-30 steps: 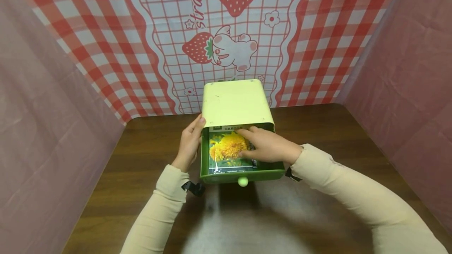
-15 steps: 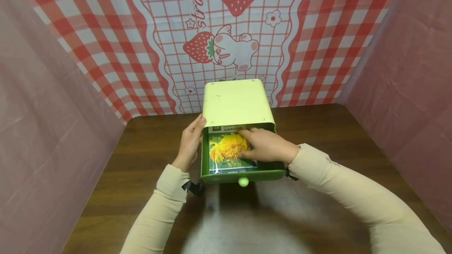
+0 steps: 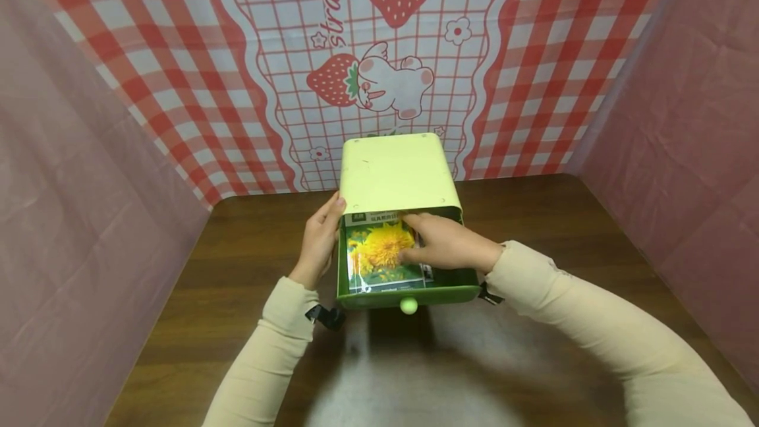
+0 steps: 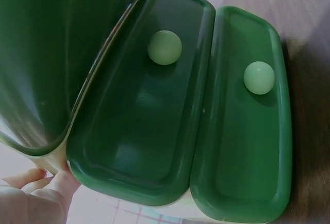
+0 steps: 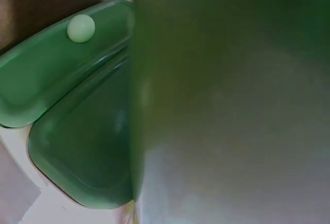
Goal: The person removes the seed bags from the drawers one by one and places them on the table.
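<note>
A small pale-yellow drawer cabinet (image 3: 397, 167) stands on the table with its green top drawer (image 3: 447, 296) pulled out. Inside lies a seed packet (image 3: 382, 249) printed with a yellow flower, its right side partly covered. My right hand (image 3: 447, 242) reaches into the drawer from the right, its thumb and forefinger extended over the packet; the other fingertips are hidden. Against the cabinet's left side my left hand (image 3: 318, 239) rests with its thumb by the front corner. In the right wrist view, the drawer's blurred wall fills much of the picture and the right hand is not seen.
Below the pulled-out drawer are two green drawers pushed in, a middle drawer (image 4: 134, 105) and a bottom drawer (image 4: 247, 146), each with a round pale knob. A checked strawberry cloth (image 3: 379, 31) hangs behind the wooden table (image 3: 237, 282); pink cloth hangs at both sides.
The seed packet has shifted slightly left in the drawer and sits a little askew. My right hand has barely moved. The left hand and the cabinet stay in place.
</note>
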`<act>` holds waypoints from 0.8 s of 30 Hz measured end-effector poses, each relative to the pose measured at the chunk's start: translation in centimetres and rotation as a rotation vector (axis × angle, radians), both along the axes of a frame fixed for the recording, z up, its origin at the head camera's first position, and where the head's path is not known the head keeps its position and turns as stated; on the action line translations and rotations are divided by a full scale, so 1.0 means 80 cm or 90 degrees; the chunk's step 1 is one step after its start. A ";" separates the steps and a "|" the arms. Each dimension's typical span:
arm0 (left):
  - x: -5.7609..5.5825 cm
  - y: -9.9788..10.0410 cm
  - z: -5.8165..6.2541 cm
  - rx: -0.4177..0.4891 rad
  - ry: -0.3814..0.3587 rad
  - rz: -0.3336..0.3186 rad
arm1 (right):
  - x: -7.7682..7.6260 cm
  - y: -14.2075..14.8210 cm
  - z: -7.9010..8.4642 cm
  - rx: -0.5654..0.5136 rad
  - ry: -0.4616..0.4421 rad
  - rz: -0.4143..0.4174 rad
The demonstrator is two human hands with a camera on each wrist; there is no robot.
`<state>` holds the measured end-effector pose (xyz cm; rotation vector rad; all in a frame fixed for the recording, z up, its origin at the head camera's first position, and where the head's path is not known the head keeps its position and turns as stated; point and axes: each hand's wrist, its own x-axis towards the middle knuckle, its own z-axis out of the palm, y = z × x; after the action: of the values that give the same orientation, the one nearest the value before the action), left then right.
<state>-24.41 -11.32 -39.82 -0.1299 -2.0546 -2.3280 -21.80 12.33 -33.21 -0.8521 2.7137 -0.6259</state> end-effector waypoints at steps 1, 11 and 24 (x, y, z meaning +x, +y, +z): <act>0.000 0.000 0.000 -0.001 0.001 0.001 | 0.000 0.001 0.001 -0.016 -0.001 0.001; 0.001 -0.001 0.000 -0.005 0.006 0.000 | 0.004 0.011 0.006 -0.107 -0.070 -0.030; 0.001 0.000 0.000 0.000 -0.007 -0.001 | 0.006 0.015 0.000 -0.245 -0.181 -0.087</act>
<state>-24.30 -11.33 -39.81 -0.1199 -2.0597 -2.3350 -21.31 13.55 -33.19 -0.5981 2.4422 -1.2270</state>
